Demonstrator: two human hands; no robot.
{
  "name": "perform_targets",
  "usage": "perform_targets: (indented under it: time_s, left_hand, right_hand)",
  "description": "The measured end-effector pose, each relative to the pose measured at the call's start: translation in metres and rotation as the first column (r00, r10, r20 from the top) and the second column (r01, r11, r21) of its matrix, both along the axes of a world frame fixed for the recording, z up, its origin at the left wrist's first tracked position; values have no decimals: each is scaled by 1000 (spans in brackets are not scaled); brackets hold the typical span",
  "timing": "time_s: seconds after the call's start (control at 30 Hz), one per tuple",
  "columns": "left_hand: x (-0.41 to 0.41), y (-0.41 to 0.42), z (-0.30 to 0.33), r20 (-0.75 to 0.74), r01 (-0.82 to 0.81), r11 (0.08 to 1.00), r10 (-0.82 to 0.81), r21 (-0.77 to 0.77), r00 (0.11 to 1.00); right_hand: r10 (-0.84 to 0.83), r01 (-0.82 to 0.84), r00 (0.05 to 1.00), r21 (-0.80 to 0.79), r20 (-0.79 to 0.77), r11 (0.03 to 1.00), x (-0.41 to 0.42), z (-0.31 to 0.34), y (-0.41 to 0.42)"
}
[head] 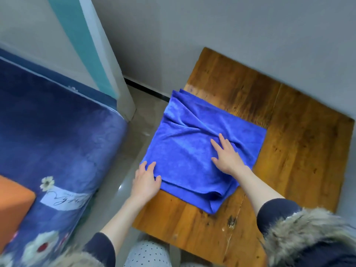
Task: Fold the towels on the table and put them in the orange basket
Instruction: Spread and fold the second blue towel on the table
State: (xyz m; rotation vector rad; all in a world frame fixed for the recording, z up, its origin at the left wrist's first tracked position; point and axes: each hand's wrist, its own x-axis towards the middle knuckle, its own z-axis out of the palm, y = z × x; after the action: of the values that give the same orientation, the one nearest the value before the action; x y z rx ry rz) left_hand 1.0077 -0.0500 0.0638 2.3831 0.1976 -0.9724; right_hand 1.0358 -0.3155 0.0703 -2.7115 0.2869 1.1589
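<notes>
The orange basket [13, 201], far left of the fingers [149, 166], is cut off by the frame's edge. The counter [300, 151] under the towel [192, 151] is hidden. Fur trim [308, 228] is blurred.

A bed [57, 143] stood to the left, covered in a deep blue plush blanket [48, 120] with white daisy prints and a pale label bearing looping script [63, 199]. Behind it rose a grey wall with a teal stripe [82, 41] running down beside a white post [107, 60]. A black skirting strip [146, 89] ran along the foot of the far wall, above a pale glossy floor [134, 135]. Close to the camera were fur-trimmed cuffs [308, 226] on dark sleeves, and white trousers dotted with dark spots [148, 253].
</notes>
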Motion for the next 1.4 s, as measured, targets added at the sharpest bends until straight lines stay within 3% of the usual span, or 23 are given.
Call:
perform_targets:
  time_s: [0.3, 0.43, 0.57, 0.63, 0.7, 0.8, 0.83, 0.9, 0.93, 1.0, 1.07, 1.2, 1.27, 1.4]
  left_hand:
    - [1, -32, -1, 15, 355, 917, -364, 181, 931]
    - [9, -69, -1, 40, 440, 886, -450, 150, 892]
    - [21, -112, 1, 86, 419, 908, -420, 31, 904]
    - [24, -132, 1, 127, 418, 907, -410, -45, 903]
    - [24, -149, 3, 165, 386, 915, -365, -116, 916]
    - [21, -167, 5, 254, 330, 928, -281, -173, 925]
    - [20, -169, 5, 293, 311, 932, -249, -187, 923]
    - [20, -171, 3, 365, 266, 944, -182, -195, 913]
    - [21, -170, 2, 386, 237, 954, -152, -183, 910]
    - [24, -167, -2, 389, 155, 978, -91, -137, 917]
    - [29, -163, -9, 374, 71, 992, -26, -105, 927]
    - [37, -162, -19, 321, -75, 994, 96, -78, 942]
    - [40, -163, -23, 234, -218, 971, 235, -96, 943]
    - [41, -160, -18, -41, -455, 837, 466, -303, 884]
  right_hand:
    - [-277, 277, 961, 2, 17, 961, -83, -7, -24]
    - [-397, 401, 916, -83, 56, 912, -119, -2, -35]
    - [-544, 544, 831, -36, -116, 838, -155, 5, -47]
    - [-640, 673, 727, 72, -248, 736, -175, 8, -54]
    - [-722, 834, 540, 161, -432, 528, -193, 10, -61]
    - [-676, 929, 349, 147, -649, 339, -204, 11, -74]
    - [-709, 942, 323, 143, -627, 303, -203, 9, -80]
    - [-855, 948, 312, 190, -414, 254, -195, 5, -97]
    - [-911, 935, 327, 223, -251, 274, -189, 3, -107]
    - [-913, 883, 402, 235, 65, 406, -177, -1, -131]
    - [-865, 842, 436, 227, 248, 490, -161, -3, -151]
    - [-848, 795, 408, 326, 338, 512, -120, -13, -173]
    - [-847, 788, 419, 334, 327, 518, -104, -21, -176]
    - [-878, 827, 374, 321, 298, 461, -93, -26, -178]
